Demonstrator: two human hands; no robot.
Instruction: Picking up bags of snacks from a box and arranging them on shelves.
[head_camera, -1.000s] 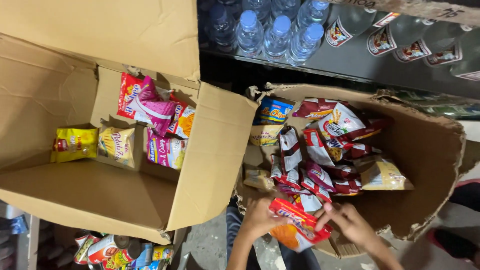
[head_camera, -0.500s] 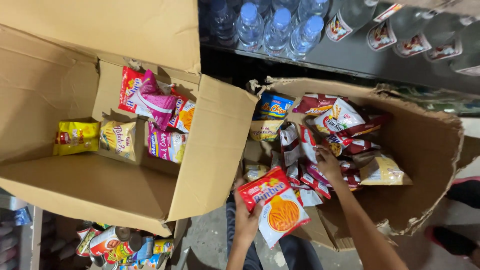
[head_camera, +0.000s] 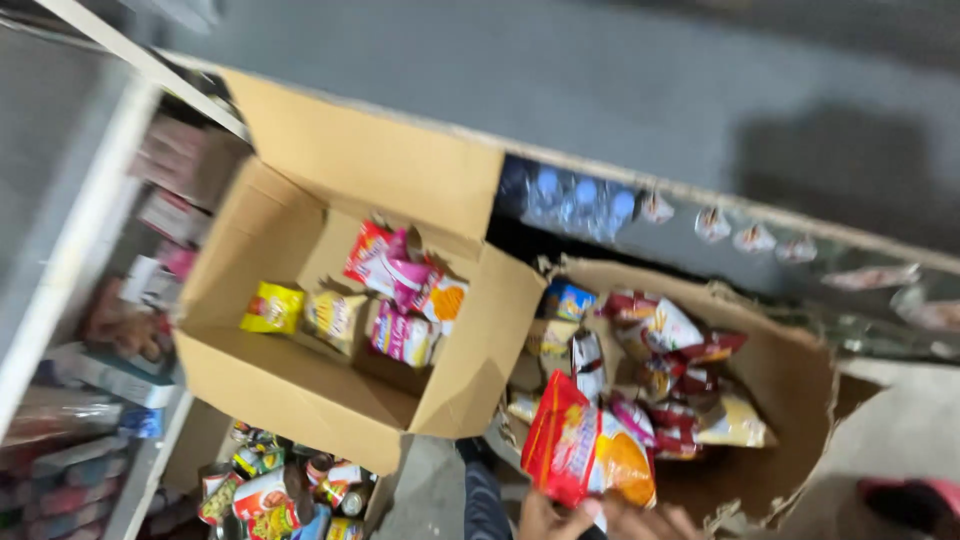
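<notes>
Both hands (head_camera: 600, 520) grip the red snack packet (head_camera: 585, 455) by its bottom edge; it stands tall, pointing up toward the torn box (head_camera: 800, 400).

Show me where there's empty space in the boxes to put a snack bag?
The left box has bare cardboard along its near side, in front of the yellow packet and pink packet. The right box is crowded with packets; only its right wall is bare. The hands hold a red bag.
</notes>
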